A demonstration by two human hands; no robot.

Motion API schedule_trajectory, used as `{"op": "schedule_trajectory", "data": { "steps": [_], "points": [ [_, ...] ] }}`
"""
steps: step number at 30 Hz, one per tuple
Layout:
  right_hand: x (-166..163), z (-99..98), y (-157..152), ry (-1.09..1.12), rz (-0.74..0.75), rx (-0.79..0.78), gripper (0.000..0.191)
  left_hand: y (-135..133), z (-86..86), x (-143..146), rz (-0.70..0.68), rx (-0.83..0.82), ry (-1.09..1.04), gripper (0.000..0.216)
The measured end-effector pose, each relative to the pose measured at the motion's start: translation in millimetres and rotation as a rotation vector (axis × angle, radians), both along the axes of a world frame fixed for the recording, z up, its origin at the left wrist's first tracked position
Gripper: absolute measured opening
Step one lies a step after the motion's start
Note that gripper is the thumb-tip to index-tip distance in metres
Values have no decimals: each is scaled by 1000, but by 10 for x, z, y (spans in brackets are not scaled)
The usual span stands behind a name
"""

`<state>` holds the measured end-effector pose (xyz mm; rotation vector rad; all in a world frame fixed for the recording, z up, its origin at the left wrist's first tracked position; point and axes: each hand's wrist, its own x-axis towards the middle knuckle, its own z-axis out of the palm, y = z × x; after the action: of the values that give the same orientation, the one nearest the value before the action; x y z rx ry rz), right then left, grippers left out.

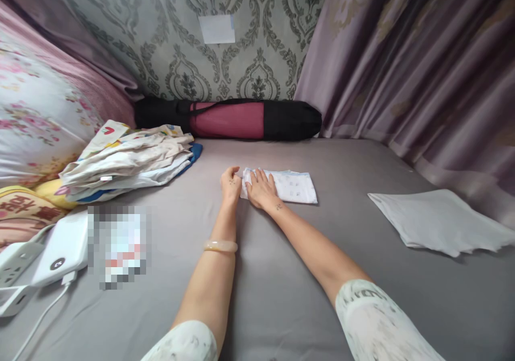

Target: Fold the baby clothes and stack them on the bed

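A small folded white cloth (296,187) with pale blue edging and faint grey prints lies flat on the grey bedsheet in front of me. My right hand (261,188) rests palm down on its left part, fingers stretched out and slightly apart. Right beside the cloth's left end is my left hand (230,184), its fingers curled in and the thumb side up. Whether those curled fingers have hold of the cloth's edge is hidden. A pale bangle (220,246) circles my left forearm.
A pile of folded clothes (132,160) sits at left, near a white power bank (64,245), cable and power strip (18,262). A black and pink long bag (229,119) lies along the wall. White folded fabric (438,219) is at right, below curtains (374,55).
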<state>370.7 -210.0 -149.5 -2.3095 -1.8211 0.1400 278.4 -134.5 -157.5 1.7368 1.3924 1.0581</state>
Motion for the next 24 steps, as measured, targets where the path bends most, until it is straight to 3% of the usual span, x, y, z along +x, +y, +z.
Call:
{"op": "schedule_trajectory", "data": {
  "steps": [6, 15, 19, 24],
  "points": [
    [-26, 37, 56, 3, -6, -1, 58, 18, -21, 5, 7, 17, -31, 44],
    [-180, 16, 136, 14, 143, -58, 63, 40, -31, -3, 33, 40, -65, 42],
    [-108, 113, 94, 61, 158, -56, 61, 20, 6, 11, 29, 87, -55, 41],
    [185, 243, -139, 18, 30, 72, 57, -104, 34, 155, -136, 233, 7, 44]
  ]
}}
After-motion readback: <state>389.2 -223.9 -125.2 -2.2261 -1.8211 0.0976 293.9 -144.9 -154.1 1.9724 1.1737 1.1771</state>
